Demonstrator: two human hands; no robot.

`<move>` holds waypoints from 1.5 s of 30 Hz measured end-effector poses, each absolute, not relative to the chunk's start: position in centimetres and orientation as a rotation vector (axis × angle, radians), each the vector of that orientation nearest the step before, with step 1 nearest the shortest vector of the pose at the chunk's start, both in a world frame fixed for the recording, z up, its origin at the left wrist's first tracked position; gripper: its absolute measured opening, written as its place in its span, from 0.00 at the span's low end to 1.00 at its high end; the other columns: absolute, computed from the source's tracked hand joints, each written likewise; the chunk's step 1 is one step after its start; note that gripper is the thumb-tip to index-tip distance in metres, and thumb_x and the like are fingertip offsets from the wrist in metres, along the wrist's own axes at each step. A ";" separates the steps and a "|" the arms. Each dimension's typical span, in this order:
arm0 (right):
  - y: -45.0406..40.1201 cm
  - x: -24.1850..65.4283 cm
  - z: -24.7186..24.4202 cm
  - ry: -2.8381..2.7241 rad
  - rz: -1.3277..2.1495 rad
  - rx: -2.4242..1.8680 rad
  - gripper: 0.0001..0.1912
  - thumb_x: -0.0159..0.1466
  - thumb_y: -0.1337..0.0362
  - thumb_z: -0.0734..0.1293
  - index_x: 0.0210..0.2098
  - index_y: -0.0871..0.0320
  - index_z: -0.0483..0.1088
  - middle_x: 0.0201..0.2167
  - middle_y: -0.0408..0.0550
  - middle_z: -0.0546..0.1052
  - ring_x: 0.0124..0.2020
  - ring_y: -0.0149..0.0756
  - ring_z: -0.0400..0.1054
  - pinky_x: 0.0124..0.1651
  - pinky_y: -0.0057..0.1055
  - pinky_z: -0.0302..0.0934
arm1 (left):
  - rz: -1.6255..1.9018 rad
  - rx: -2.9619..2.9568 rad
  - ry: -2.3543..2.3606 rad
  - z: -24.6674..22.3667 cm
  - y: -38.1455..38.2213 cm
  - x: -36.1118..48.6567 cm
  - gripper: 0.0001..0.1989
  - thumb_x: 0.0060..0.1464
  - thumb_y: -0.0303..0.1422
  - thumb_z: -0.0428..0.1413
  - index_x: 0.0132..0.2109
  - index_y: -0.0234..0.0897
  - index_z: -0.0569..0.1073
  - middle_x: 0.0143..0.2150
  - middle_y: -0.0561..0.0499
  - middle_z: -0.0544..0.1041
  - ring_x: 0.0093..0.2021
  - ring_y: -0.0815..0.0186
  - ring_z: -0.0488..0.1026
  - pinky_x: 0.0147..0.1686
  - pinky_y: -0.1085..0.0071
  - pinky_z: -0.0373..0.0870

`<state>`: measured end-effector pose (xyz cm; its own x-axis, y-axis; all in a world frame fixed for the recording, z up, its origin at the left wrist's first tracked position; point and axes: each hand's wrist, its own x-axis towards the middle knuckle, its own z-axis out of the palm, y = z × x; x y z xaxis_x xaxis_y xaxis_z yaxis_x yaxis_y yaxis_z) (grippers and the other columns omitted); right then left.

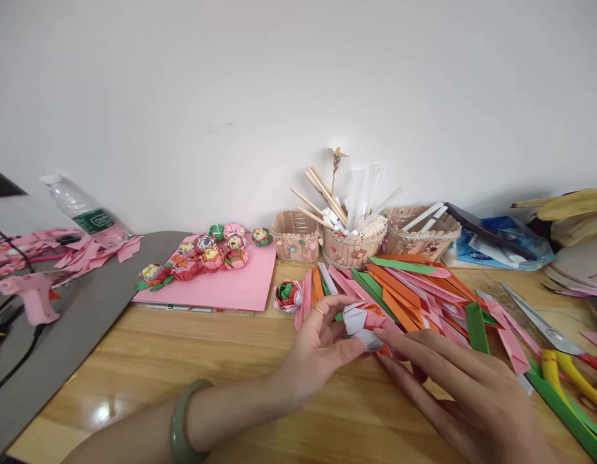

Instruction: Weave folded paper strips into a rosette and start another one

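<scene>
A folded paper flower (367,318) in white, pink and orange is held above the front of the table. My left hand (322,341) pinches its left side between thumb and fingers, which are closed on it. From the right, my right hand (453,380) grips the flower's lower edge with its fingertips, partly hidden behind the fingers. Just behind both hands spreads a pile of folded paper strips (400,293) in pink, orange, green and white. A finished-looking paper flower (288,296) with a green and red middle lies left of the pile.
Several paper flowers (212,258) rest on a pink sheet (231,290). Decorated baskets (354,250) with sticks stand along the wall. At right lie scissors (545,328) with yellow and red handles; at left, a pink glue gun (37,299) and a plastic bottle (86,209).
</scene>
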<state>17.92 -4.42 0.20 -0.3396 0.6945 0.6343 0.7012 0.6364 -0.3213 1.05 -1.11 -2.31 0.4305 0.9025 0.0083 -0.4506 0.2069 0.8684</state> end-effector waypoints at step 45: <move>-3.8 18.2 1.4 -1.911 0.397 -1.148 0.10 0.63 0.68 0.59 0.43 0.50 0.66 0.37 0.44 0.71 0.37 0.30 0.67 0.37 0.23 0.65 | 0.719 0.536 0.327 -2.0 -0.3 0.5 0.16 0.54 0.25 0.51 0.50 0.33 0.70 0.44 0.45 0.75 0.40 0.66 0.74 0.34 0.73 0.74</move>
<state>18.21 -3.84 1.43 -0.2182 0.8360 0.5035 0.5666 0.5286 -0.6321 0.46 -0.31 -1.98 0.7110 0.6960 -0.1005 -0.5338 0.6272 0.5671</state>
